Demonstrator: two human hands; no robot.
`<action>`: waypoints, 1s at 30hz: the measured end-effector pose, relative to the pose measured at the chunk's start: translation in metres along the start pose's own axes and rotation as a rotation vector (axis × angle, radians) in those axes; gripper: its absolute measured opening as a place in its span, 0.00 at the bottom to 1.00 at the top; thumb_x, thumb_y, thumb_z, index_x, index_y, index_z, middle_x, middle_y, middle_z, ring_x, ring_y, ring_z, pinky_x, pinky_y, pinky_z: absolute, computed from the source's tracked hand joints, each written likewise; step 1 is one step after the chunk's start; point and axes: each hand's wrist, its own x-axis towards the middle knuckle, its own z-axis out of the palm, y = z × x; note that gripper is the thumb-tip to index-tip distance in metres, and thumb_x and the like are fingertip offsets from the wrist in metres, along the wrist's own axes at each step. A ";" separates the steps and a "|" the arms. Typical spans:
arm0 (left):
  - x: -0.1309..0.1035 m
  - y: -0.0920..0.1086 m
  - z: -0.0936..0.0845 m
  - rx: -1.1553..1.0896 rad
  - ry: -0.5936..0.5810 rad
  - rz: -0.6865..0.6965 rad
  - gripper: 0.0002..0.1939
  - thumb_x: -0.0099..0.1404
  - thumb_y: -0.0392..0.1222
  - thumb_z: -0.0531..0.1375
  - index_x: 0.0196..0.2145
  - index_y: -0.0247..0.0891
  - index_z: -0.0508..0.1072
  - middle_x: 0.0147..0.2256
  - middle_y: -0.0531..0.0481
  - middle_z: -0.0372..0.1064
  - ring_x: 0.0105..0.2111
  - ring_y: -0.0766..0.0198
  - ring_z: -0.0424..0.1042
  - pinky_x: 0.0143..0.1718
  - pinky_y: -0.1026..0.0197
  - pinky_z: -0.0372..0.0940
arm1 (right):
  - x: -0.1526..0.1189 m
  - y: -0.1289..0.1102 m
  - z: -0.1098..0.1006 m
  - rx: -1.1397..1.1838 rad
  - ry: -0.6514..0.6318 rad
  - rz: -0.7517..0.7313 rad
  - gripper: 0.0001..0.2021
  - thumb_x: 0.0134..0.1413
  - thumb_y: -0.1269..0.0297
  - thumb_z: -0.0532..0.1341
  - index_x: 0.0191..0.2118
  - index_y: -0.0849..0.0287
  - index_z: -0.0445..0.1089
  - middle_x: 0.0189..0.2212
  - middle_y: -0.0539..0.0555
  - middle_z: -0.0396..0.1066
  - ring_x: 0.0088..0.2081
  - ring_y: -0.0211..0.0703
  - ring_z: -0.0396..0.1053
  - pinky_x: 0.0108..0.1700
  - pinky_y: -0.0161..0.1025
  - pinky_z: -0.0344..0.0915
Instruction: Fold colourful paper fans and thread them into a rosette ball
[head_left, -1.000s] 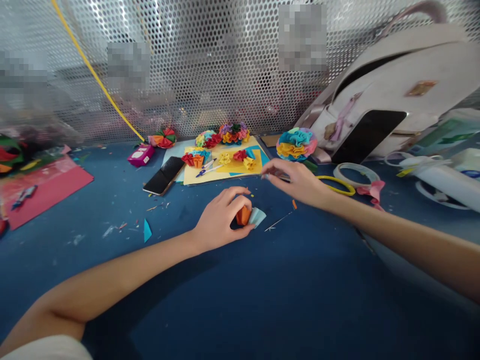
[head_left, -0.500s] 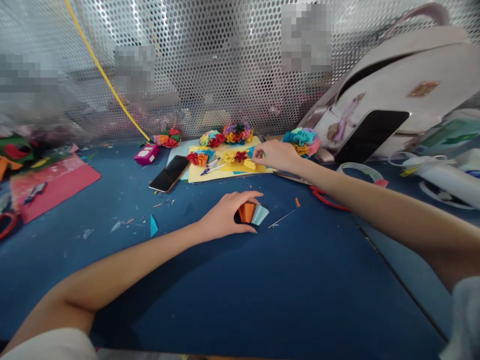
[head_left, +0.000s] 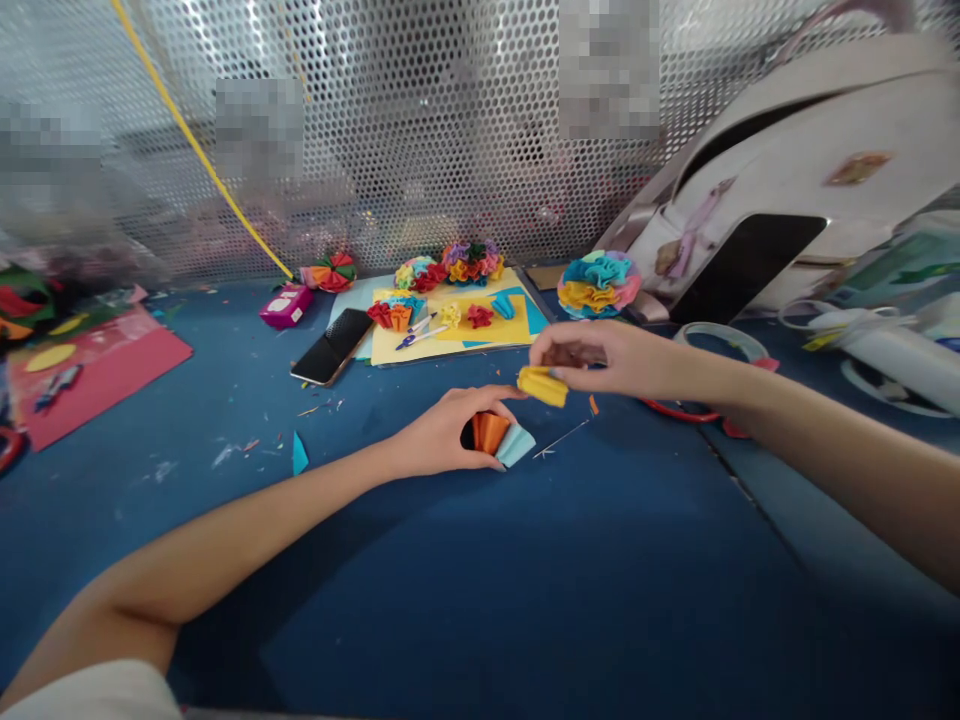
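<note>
Frame centre: left hand (head_left: 431,435) low over the desk (head_left: 480,590), thumb and index curved around an orange pleated paper (head_left: 490,433) and a pale blue one (head_left: 516,446); whether this grip presses or only cups, cannot tell. Right of centre: right hand (head_left: 600,360), grip pinched on a folded yellow paper (head_left: 543,386), just beside the left index tip; contact unclear.
Handling, judged: pinch yellow by its edge, folds uncrushed; keep left pressure light, pleats fanned; keep sleeves off the desk's thin strand (head_left: 564,437).
</note>
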 end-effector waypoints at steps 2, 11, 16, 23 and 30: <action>0.000 0.000 -0.004 -0.026 -0.057 0.035 0.41 0.62 0.46 0.72 0.68 0.44 0.60 0.54 0.41 0.78 0.60 0.48 0.71 0.67 0.42 0.54 | -0.013 -0.012 0.006 0.036 -0.080 0.023 0.14 0.63 0.51 0.61 0.46 0.52 0.75 0.42 0.53 0.78 0.35 0.41 0.72 0.36 0.38 0.67; 0.004 0.013 -0.021 -0.122 0.042 0.087 0.11 0.68 0.45 0.64 0.46 0.41 0.76 0.52 0.42 0.74 0.56 0.54 0.73 0.60 0.50 0.65 | -0.017 -0.029 0.022 0.220 -0.165 0.092 0.13 0.59 0.52 0.65 0.42 0.55 0.74 0.35 0.52 0.79 0.34 0.43 0.77 0.33 0.37 0.68; 0.001 0.026 -0.019 0.088 0.229 -0.069 0.04 0.68 0.38 0.61 0.35 0.38 0.76 0.32 0.52 0.70 0.31 0.65 0.69 0.35 0.62 0.64 | -0.006 -0.026 0.033 0.230 -0.224 0.070 0.14 0.59 0.55 0.65 0.46 0.56 0.69 0.34 0.51 0.79 0.31 0.40 0.76 0.35 0.38 0.70; -0.004 0.037 -0.008 0.347 0.052 -0.080 0.03 0.67 0.39 0.66 0.37 0.39 0.78 0.32 0.54 0.73 0.34 0.63 0.73 0.40 0.58 0.59 | 0.003 -0.024 0.038 0.085 -0.282 0.032 0.08 0.61 0.59 0.63 0.43 0.54 0.70 0.33 0.49 0.77 0.30 0.39 0.74 0.33 0.36 0.68; -0.006 0.044 -0.006 0.413 0.013 -0.113 0.07 0.68 0.44 0.67 0.36 0.38 0.77 0.32 0.53 0.73 0.35 0.61 0.74 0.37 0.58 0.55 | 0.002 -0.025 0.045 -0.028 -0.247 -0.008 0.03 0.60 0.61 0.64 0.38 0.53 0.73 0.30 0.47 0.75 0.29 0.39 0.71 0.31 0.35 0.64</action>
